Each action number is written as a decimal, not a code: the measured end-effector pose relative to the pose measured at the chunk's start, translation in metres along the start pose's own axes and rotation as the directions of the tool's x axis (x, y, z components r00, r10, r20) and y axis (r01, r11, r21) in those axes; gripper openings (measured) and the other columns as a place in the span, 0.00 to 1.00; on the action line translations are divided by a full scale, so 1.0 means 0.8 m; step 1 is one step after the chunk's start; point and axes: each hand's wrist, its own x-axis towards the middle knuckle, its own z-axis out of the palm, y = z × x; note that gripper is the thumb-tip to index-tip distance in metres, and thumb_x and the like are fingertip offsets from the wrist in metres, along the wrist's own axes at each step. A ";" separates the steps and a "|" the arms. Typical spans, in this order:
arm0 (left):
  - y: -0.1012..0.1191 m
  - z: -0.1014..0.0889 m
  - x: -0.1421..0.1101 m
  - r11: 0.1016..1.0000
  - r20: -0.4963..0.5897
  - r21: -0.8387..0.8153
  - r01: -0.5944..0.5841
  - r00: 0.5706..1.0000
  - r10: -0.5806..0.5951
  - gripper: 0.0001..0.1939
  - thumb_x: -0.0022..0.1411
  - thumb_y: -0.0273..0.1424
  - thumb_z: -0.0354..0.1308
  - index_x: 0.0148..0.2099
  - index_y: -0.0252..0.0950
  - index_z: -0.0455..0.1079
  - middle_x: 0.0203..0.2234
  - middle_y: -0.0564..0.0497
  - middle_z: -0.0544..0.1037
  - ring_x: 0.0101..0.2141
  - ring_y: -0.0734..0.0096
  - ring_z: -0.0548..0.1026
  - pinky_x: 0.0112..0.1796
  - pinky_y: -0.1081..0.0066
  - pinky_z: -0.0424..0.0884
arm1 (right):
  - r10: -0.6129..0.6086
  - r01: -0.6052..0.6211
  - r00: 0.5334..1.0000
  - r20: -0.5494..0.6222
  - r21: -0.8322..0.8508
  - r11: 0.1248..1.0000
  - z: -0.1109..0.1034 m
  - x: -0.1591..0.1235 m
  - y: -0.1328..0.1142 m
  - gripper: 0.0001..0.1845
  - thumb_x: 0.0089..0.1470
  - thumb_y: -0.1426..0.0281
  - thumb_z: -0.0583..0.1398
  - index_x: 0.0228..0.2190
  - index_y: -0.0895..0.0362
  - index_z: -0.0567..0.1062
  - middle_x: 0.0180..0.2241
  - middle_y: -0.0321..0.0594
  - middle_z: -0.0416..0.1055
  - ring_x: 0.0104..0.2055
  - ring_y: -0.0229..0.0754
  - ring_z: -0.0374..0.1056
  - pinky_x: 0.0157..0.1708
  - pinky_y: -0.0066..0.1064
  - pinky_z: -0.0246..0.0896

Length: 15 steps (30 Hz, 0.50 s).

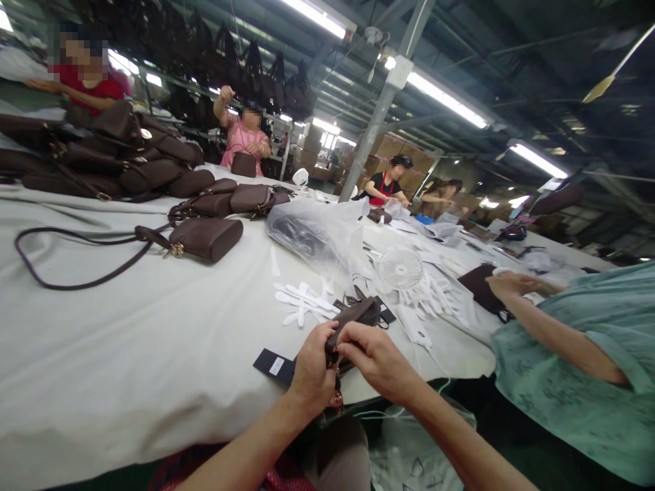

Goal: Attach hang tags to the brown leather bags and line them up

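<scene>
A dark brown handbag (357, 312) is between my hands at the table's front edge. My left hand (316, 365) is wrapped round its near end. The fingers of my right hand (376, 358) are pinched together at the same end, close to gold-coloured metal fittings; what exactly they pinch is too small to make out. A gold-coloured charm (336, 399) hangs below my left hand. A black tag (275, 366) with a white label lies on the cloth to the left. Several white strips (306, 300) lie just beyond the bag.
Brown bags (148, 160) are heaped at the left, with a single bag (212, 239) nearer. A clear plastic bag (320, 235), a white fan (401, 271) and white gloves (434, 294) lie ahead. At the right, a co-worker in green (588, 354) handles another bag. Other people work farther back.
</scene>
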 end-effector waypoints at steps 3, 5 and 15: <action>0.005 -0.012 0.001 0.997 0.006 -0.056 0.055 0.998 -0.055 0.21 0.59 0.26 0.53 0.56 0.37 0.62 0.50 0.42 0.73 0.51 0.57 0.72 0.53 0.54 0.69 | -0.048 0.049 0.999 -0.026 0.034 0.998 0.008 -0.001 -0.017 0.10 0.56 0.76 0.54 0.23 0.56 0.67 0.26 0.35 0.67 0.30 0.38 0.63 0.33 0.28 0.57; 0.011 -0.026 0.007 0.990 0.071 -0.099 0.096 0.993 -0.089 0.22 0.57 0.25 0.52 0.55 0.38 0.64 0.49 0.44 0.75 0.50 0.58 0.73 0.52 0.56 0.69 | -0.084 0.083 0.997 0.002 0.039 0.996 -0.003 -0.004 -0.024 0.07 0.55 0.76 0.56 0.26 0.56 0.69 0.28 0.36 0.69 0.33 0.38 0.65 0.35 0.29 0.59; 0.029 -0.151 0.038 0.937 0.554 -0.081 0.339 0.797 -0.240 0.27 0.54 0.31 0.59 0.57 0.49 0.68 0.57 0.52 0.71 0.57 0.53 0.68 0.57 0.55 0.64 | 0.042 0.069 0.976 0.213 -0.489 0.869 -0.003 -0.009 0.038 0.11 0.47 0.66 0.66 0.34 0.56 0.74 0.34 0.42 0.75 0.38 0.49 0.71 0.36 0.35 0.62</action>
